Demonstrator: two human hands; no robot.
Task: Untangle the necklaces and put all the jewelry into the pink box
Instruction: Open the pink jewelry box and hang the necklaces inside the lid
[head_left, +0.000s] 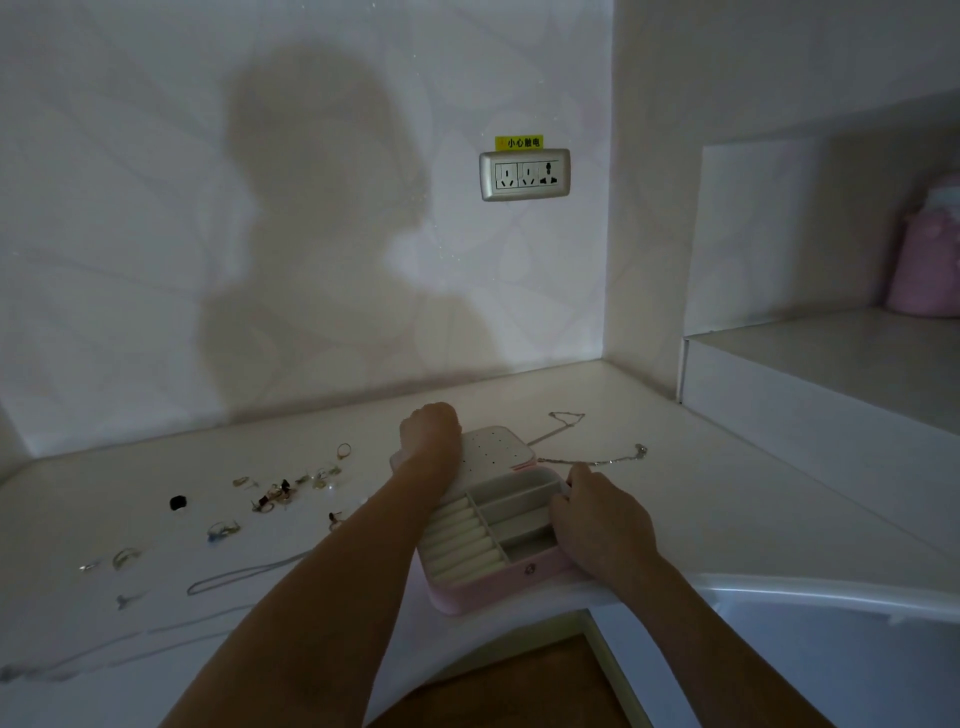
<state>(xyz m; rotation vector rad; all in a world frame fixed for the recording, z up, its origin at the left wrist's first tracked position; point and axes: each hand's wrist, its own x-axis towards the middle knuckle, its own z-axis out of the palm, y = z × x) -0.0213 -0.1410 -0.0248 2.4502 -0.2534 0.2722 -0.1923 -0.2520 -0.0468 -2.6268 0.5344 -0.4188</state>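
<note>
Pink box (493, 587) sits open on the white table (727, 499), close to the front edge. Its lid (498, 447) is folded back flat with a white dotted panel facing up. Base interior: padded ring rolls on the left, plain compartments on the right. Left hand (430, 434) reaches across to the lid's far left corner and grips the pink box there, fingers curled down over the edge. Right hand (602, 525) clasps the right wall of the base, fingertips hooked on the rim. Two thin necklaces (597, 461) lie on the table just behind and right of the box; cannot tell whether they touch the lid. Rings (280, 493) and other small pieces are scattered left of the box, apart from it. A long chain (234, 576) runs under the left forearm. Wall socket (524, 174) above.
</note>
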